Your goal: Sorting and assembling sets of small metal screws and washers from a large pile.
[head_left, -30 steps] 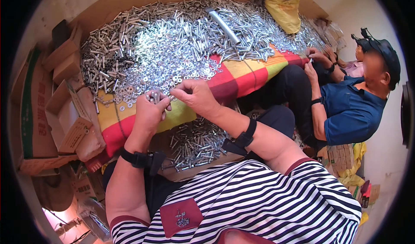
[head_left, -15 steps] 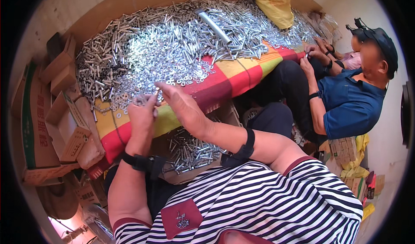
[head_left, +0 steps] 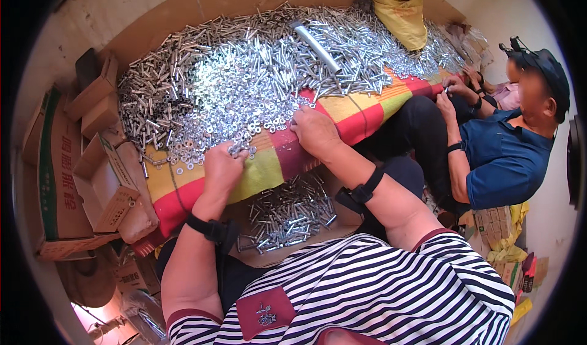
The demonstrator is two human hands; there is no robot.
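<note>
Over the near edge of the checkered cloth [head_left: 266,175], my left hand [head_left: 221,169] is closed, with several small metal washers [head_left: 237,150] showing at its fingertips. My right hand [head_left: 315,132] reaches to the near right edge of the washer pile [head_left: 226,94], fingers bent down and together at the cloth; whatever they pinch is hidden. Behind and around the washers lies a broad heap of metal bolts [head_left: 183,58]. Below my hands, by my lap, an open cardboard box holds finished-looking bolts [head_left: 290,213] in a loose pile.
A long metal bar-like piece [head_left: 317,47] lies on the heap, with a yellow sack [head_left: 400,12] behind it. Cardboard boxes [head_left: 101,189] stand at the left. At the right sits a person in a blue shirt [head_left: 504,155], hands at the cloth; another person is beyond.
My hands have moved apart. The right hand went from beside the left hand rightward to the pile's edge; the left lowered slightly. The whole view has shifted a little.
</note>
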